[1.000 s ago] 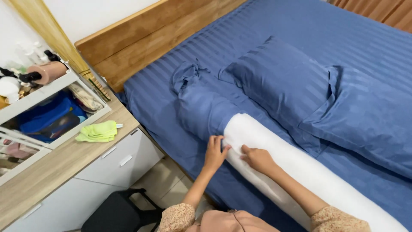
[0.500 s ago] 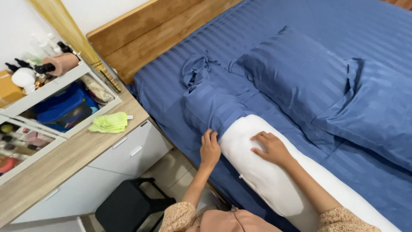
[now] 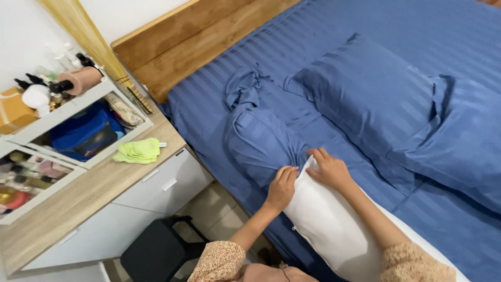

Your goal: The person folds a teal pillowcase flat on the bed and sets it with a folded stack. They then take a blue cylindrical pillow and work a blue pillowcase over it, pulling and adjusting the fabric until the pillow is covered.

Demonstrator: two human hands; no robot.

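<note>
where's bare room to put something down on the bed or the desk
Free: the sheet beyond the pillows, toward the far corner; the desk strip between the green cloth and its front edge. Crowded: the shelves full of bottles, and the bed edge where both hands press the white bolster against its blue cover.

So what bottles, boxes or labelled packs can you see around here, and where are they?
Dark-capped bottles: top of the white shelf unit, far left; small, black tops.
White round container: beside them; squat.
Tan cylinder: lying on that shelf top.
Orange-brown box: far left edge; partly cut off.
No signs or screens visible.
</note>
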